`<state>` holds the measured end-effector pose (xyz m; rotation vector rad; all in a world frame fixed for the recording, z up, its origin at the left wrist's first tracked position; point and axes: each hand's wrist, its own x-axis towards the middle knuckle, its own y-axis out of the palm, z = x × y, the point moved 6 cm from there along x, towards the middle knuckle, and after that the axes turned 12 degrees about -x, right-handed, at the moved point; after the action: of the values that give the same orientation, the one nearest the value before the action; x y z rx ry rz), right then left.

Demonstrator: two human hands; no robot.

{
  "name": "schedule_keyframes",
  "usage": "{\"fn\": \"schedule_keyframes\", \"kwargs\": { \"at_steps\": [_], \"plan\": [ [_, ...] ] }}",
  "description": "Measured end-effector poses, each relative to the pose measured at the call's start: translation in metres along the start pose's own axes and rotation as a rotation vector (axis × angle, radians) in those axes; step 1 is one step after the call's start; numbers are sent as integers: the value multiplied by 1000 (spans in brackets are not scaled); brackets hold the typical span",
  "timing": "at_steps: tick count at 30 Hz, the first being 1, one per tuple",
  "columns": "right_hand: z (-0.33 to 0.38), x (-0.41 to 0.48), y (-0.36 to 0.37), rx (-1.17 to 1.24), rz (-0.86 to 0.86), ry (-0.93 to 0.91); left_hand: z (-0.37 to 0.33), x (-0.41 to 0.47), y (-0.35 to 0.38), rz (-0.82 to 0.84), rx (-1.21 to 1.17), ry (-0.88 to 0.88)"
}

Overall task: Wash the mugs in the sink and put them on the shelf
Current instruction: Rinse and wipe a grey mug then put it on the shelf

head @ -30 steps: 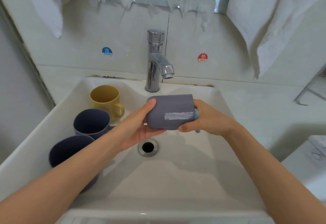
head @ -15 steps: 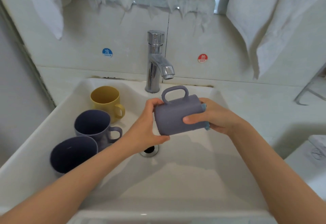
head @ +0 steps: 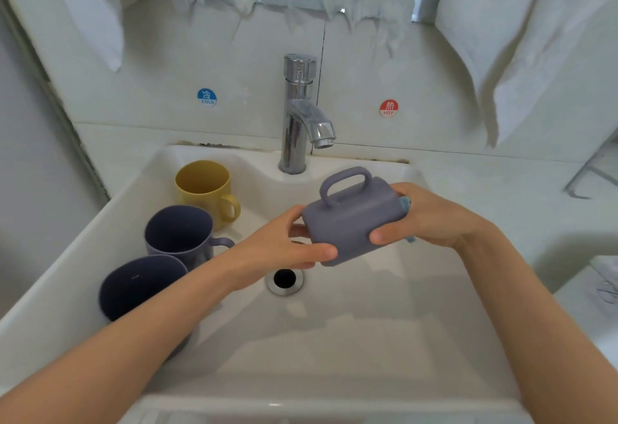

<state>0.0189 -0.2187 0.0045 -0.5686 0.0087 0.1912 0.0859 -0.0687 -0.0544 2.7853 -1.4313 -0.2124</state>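
We hold purple mug (head: 351, 223) sideways over sink (head: 334, 340) (handle up): grip of left hand (head: 284, 249) wraps one end; right hand (head: 431, 216) clasps the other, pressing blue sponge (head: 405, 204), presumably scrubbing.

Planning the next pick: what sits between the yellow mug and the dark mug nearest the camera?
In the head view, one purple mug stands upright between them at the left of the sink, handle pointing right.
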Motion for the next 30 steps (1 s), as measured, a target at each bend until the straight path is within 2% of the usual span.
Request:
{"fn": "schedule_keyframes", "kwargs": {
  "at_steps": [5, 8, 11, 13, 14, 16, 19, 21, 23, 25, 28, 30],
  "plan": [
    [-16, -2, -20, -114, -80, 78, -2, 2, -2, -113, 125, 13],
    [-24, -13, -41, -126, -211, 151, -2, 3, -6, -181, 205, 17],
    [-23, -23, -65, -143, -611, 179, -2, 1, -12, -229, 334, 13],
    [-8, -24, -66, -87, -840, 67, -1, 2, -15, -250, 380, -11],
    [3, -20, -60, -64, -869, -27, 0, 2, -16, -256, 391, -19],
    [28, -7, -37, -151, -800, -181, 1, 4, -16, -261, 408, -30],
    [41, 14, 7, -463, -532, -290, 4, 6, -17, -272, 435, -44],
    [36, 21, 23, -541, -345, -290, 5, 6, -20, -289, 445, -59],
    [30, 23, 26, -459, -223, -224, 3, 7, -24, -301, 470, -73],
    [24, 22, 23, -457, -190, -205, 1, 7, -25, -313, 489, -73],
    [16, 24, 22, -691, -207, -250, 0, 7, -25, -307, 540, -75],
    [7, 26, 16, -796, -228, -211, 1, 6, -23, -279, 579, -89]
  ]
}}
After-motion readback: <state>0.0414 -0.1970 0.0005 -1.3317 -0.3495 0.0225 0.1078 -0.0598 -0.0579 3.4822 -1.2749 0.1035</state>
